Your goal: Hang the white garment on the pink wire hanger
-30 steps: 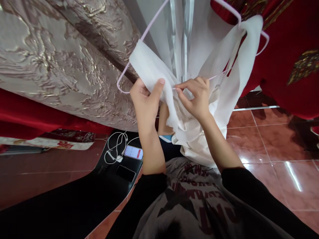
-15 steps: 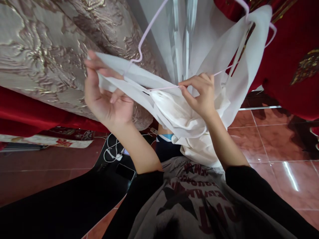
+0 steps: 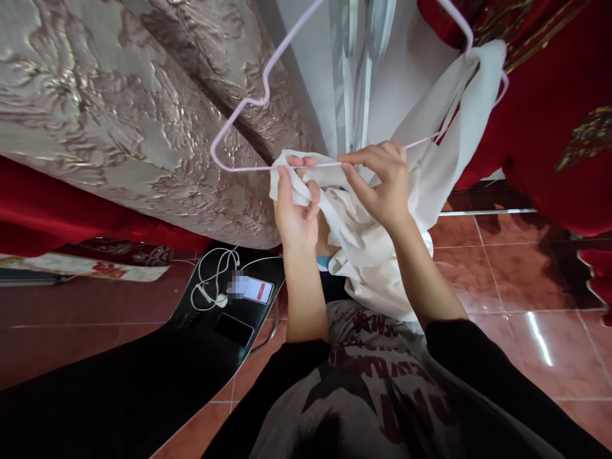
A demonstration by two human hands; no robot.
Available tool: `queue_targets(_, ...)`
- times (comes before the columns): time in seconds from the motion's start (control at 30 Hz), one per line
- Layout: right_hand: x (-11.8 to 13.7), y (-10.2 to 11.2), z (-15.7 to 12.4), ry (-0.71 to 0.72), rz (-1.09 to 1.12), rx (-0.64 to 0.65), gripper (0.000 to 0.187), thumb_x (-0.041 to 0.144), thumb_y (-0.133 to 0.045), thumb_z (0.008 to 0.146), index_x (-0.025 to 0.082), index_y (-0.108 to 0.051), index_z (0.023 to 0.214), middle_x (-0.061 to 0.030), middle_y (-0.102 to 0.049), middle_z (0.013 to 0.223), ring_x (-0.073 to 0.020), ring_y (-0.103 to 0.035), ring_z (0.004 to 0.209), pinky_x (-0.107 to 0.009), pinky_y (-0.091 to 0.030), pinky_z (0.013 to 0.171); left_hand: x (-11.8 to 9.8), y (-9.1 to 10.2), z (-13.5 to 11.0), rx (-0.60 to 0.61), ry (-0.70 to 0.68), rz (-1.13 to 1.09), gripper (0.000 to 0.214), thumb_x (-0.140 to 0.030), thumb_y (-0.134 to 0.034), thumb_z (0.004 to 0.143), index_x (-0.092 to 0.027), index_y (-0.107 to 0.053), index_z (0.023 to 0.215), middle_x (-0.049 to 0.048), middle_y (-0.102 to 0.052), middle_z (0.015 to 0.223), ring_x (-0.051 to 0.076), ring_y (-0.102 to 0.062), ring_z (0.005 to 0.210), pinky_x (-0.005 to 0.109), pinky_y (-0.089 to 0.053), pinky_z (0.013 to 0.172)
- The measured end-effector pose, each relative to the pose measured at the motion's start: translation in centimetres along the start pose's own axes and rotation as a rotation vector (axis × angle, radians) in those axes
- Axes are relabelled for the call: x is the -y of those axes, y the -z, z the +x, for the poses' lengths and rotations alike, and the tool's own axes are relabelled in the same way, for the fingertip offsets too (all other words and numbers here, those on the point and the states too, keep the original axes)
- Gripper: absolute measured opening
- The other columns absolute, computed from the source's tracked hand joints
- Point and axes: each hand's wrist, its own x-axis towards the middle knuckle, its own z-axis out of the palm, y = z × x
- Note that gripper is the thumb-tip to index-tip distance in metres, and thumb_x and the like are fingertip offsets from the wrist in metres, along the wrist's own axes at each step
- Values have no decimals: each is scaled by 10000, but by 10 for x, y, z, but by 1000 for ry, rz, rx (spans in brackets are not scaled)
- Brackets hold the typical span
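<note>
A pale pink wire hanger (image 3: 241, 109) hangs in front of me, its bottom bar running level. My right hand (image 3: 382, 182) pinches that bar near its middle. A white cloth garment (image 3: 452, 140) still drapes over the hanger's right end and falls in folds toward my lap. Below the bar's left half, my left hand (image 3: 297, 210) has its fingers curled around a gathered edge of the white garment, close against the bar. The hanger's left end is bare. Its hook is out of view.
Brocade curtain fabric (image 3: 143, 127) fills the left, and red cloth (image 3: 540, 127) with gold trim hangs at the right. On a black chair (image 3: 182, 357) lie a lit phone (image 3: 253, 289), a dark phone (image 3: 234, 329) and a white cable (image 3: 201, 290). Red tiles (image 3: 497, 274) cover the floor.
The garment has come off the hanger's left end. My left hand has moved right and down from that end, closing on the cloth. My right hand stays on the bar.
</note>
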Motion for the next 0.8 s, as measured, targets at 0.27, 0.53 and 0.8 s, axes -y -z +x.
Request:
queue_targets(0.27,-16,64,-15,-81,42,-841,470,338,-730,864,282,-652,1324,-23,-546,1431,-205,-464,1437,-406,-381,1235,-5,-8,-5,-53,-33,69,332,-549,-548,1003,-241,-568,879,68,-614,985,75,-350,477,223,-163,327)
queue_targets(0.53,-44,41,-40,-520,363,-538,432,523,-750,802,121,-707,955,-81,-701,926,-183,-699,847,-409,-604,848,-5,-12,-7,-71,-41,115,301,-519,-539,1009,-241,-582,899,66,-612,977,81,-358,488,243,-159,353)
queue_targets(0.8,-25,40,-30,-531,241,-889,318,423,-640,884,172,-570,703,-21,-550,658,-129,-565,614,-321,-521,631,-4,-11,-7,-66,-49,74,308,-537,-573,987,-249,-591,883,57,-616,941,86,-342,477,259,-154,359)
